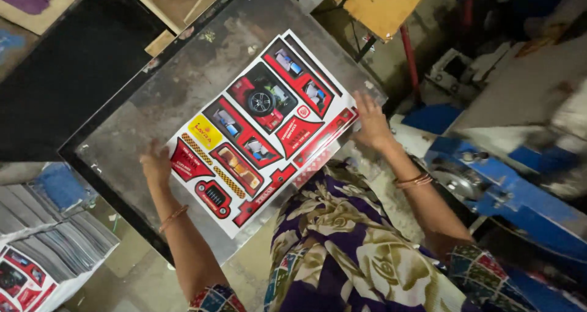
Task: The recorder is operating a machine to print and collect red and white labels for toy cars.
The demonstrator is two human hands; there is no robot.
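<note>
A printed sheet of red toy-vehicle cut-out parts lies flat on the grey metal worktop, set at an angle and near the worktop's edge closest to the person. It looks already laid down and roughly placed; what seems left is squaring it up, since both hands are on it.

The left hand rests at the sheet's lower-left corner, its grip partly spread with fingers flat on the sheet's edge rather than pinching it. The right hand lies against the sheet's right edge, fingers extended and pressing on the margin. The sheet thus spans between the two hands, held down, not lifted.

Left of the sheet, below the worktop, sits a stack of similar sheets.
</note>
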